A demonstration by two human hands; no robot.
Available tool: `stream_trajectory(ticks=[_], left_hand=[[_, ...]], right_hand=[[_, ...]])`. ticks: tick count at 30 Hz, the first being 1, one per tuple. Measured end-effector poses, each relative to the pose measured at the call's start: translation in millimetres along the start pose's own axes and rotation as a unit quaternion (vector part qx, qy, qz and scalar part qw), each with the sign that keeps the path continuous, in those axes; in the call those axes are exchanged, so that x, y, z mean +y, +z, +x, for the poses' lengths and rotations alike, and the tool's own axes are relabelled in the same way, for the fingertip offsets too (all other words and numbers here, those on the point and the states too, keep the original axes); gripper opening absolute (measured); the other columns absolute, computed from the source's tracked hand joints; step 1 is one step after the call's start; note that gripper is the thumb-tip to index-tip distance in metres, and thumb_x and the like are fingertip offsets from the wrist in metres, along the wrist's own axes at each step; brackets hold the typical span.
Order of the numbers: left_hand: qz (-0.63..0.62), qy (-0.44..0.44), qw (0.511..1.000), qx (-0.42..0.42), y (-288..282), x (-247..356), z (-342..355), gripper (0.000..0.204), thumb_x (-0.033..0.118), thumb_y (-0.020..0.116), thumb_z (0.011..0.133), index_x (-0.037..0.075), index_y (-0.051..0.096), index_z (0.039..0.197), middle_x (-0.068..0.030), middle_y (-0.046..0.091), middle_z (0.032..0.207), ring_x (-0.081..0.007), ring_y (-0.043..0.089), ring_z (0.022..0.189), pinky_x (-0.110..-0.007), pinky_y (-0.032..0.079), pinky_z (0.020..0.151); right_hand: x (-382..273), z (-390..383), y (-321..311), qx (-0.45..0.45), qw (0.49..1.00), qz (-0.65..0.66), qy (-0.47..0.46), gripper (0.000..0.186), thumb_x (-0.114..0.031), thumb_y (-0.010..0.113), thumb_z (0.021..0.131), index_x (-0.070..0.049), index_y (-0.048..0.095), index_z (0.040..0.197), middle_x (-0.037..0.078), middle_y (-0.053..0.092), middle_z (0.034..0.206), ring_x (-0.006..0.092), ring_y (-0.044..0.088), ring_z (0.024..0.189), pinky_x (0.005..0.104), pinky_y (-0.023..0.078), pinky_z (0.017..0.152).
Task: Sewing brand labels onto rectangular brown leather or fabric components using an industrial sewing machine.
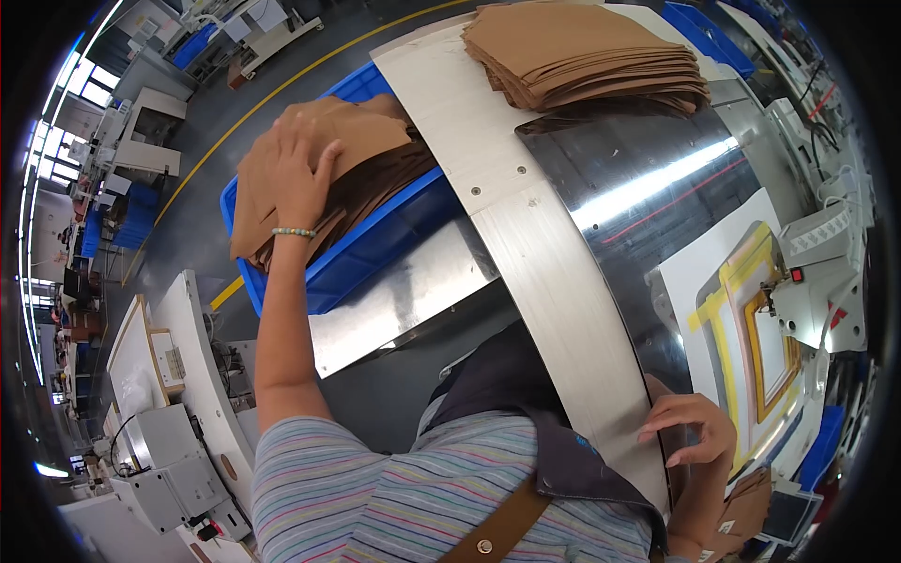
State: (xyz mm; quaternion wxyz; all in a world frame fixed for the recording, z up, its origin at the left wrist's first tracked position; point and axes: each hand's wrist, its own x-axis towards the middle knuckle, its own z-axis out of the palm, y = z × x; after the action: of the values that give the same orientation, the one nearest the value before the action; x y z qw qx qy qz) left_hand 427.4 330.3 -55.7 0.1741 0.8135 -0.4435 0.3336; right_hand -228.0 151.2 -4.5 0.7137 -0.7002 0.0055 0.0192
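Your left grip (298, 178) spread flat on brown cut panels (368, 141) in blue bin (377, 249); right grip (696, 427) loosely curled, visibly holding nothing. Looks mid-batch: second stack (582, 56) on worktop (554, 253), no panel lifted clear; can't tell which pile's finished.

Matt brown sheets (366, 136), smooth blue plastic bin (385, 242), glossy metal panel (624, 249), cloth shirt (394, 507)

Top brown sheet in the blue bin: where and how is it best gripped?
Probably pinch the top brown sheet by its near right edge, coming from the right: that edge overhangs shadowed sheets below, while the left hand lies across its left part.
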Motion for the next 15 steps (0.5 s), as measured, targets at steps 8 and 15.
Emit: stream_trajectory(ticks=[8, 15], left_hand=[[-0.070, -0.001, 0.998, 0.005, 48.0, 12.4, -33.2, 0.065, 0.038, 0.084, 0.092, 0.016, 0.065, 0.150, -0.0014, 0.058, 0.162, -0.0309, 0.043, 0.156, -0.052, 0.025, 0.130], [-0.112, -0.002, 0.994, 0.011, 44.3, 12.5, -33.9, 0.060, 0.034, 0.083, 0.092, 0.015, 0.068, 0.147, -0.0011, 0.060, 0.160, -0.0301, 0.043, 0.156, -0.051, 0.024, 0.130]], right_hand=[[24.9, 6.3, 1.7, 0.072, 0.983, 0.123, 0.119, 0.065, -0.017, 0.091, 0.087, 0.005, 0.067, 0.143, 0.023, 0.070, 0.129, 0.0306, 0.074, 0.112, 0.0392, 0.063, 0.093], [28.0, 9.3, -0.5, 0.097, 0.978, 0.159, 0.095, 0.069, -0.015, 0.092, 0.086, 0.008, 0.064, 0.144, 0.028, 0.066, 0.135, 0.0351, 0.073, 0.118, 0.0427, 0.065, 0.094]])
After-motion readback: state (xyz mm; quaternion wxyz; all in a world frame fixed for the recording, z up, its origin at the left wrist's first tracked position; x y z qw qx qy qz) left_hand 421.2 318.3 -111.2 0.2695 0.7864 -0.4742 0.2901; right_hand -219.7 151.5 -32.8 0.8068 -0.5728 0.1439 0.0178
